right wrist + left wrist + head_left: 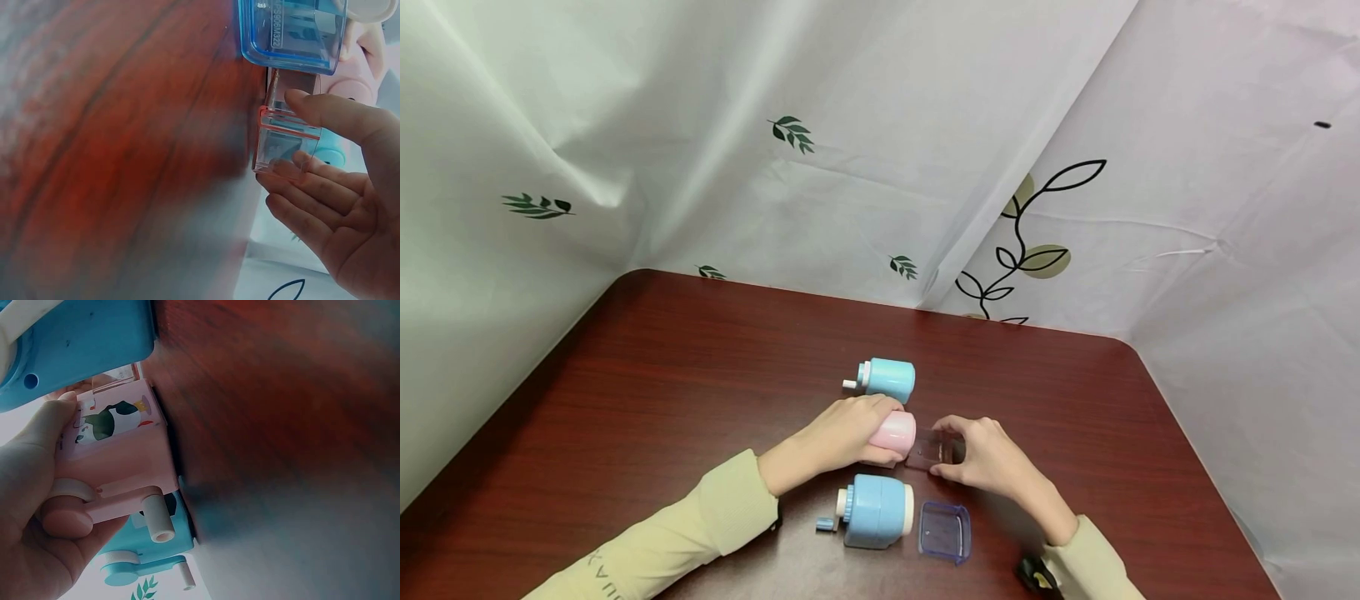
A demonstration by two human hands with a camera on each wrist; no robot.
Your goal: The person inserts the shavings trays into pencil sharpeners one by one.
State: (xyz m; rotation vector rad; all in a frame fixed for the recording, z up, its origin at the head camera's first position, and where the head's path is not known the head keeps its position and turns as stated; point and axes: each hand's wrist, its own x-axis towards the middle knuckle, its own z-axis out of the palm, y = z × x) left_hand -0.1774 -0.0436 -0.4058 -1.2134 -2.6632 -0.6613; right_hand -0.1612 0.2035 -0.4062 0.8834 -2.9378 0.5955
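My left hand (842,433) grips a pink crank pencil sharpener (895,433) from above, thumb on its near side and fingers over the far side. In the left wrist view the pink crank handle (122,506) with its whitish knob shows, and a printed picture on the side. Between thumb and fingertips, my right hand (996,458) holds a clear, pink-tinted shavings drawer (927,451) close to the sharpener's right end. The drawer (289,140) lies low by the table in the right wrist view; the sharpener is partly hidden by my left hand.
Nearer me stands a blue crank sharpener (876,510), with a clear blue drawer (945,531) to its right on the table. A light-blue sharpener (891,379) lies just beyond my left hand. White patterned curtains (850,208) hang behind the dark red table (715,358).
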